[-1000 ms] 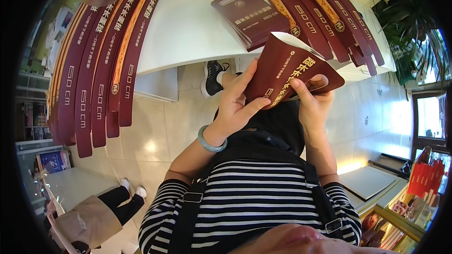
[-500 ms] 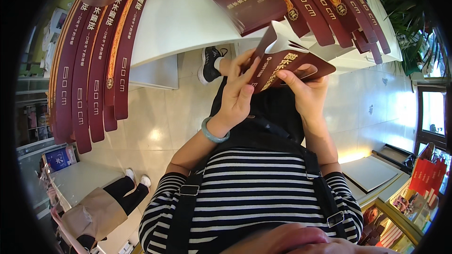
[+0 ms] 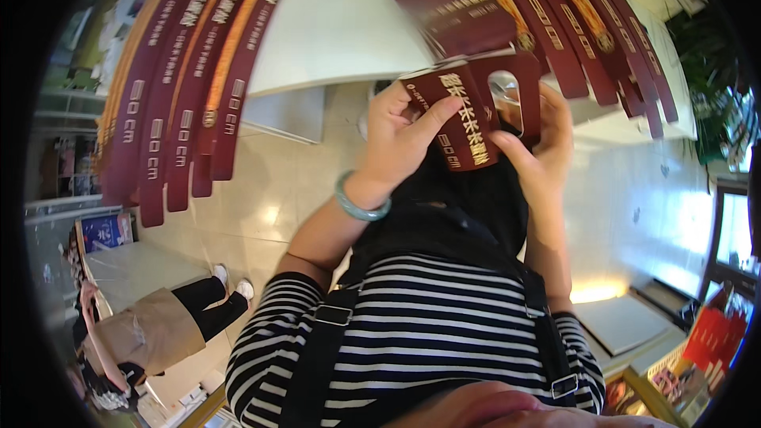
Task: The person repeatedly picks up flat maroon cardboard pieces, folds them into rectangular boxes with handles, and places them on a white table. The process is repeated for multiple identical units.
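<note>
A white tabletop [image 3: 333,32] stands before me, rows of long maroon strips [image 3: 182,103] fanned across its left end and more of them [image 3: 587,24] across its right. Below it, glossy cream floor tiles [image 3: 269,190] catch bright patches of light. At lower left, another person in a tan top and black trousers [image 3: 151,333] bends beside a pale counter [image 3: 135,269]. A leafy green plant [image 3: 709,71] fills the right edge, with red packages [image 3: 713,341] stacked lower down.

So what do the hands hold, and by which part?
Both hold one dark red folded card sleeve: left hand at its left edge, right hand at its right side.
</note>
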A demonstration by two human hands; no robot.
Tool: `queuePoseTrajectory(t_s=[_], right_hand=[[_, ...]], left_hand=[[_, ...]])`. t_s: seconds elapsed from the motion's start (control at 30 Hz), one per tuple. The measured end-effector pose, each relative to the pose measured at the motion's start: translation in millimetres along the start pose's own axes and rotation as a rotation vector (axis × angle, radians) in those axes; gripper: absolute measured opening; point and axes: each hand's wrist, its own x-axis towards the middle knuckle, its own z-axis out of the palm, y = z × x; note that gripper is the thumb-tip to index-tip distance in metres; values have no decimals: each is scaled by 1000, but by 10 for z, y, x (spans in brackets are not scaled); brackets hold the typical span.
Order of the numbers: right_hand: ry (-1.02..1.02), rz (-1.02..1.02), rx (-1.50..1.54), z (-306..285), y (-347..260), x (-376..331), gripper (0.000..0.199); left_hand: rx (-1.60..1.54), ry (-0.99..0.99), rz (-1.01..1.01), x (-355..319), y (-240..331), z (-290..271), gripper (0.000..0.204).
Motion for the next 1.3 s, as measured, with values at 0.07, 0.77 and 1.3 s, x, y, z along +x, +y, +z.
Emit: queuePoseTrajectory(t_s=[0.07, 0.77, 1.3], right_hand=[[-11, 192, 405, -6, 256, -232, 83], [-28, -189, -453, 352, 883, 1315, 95], [-317, -450, -287, 715, -9, 445, 86]], left_hand=[[21, 209, 39, -56, 24, 31, 25], [2180, 243, -209, 1191, 644, -3202, 85], [1269, 225, 387, 580, 870, -1357, 105]])
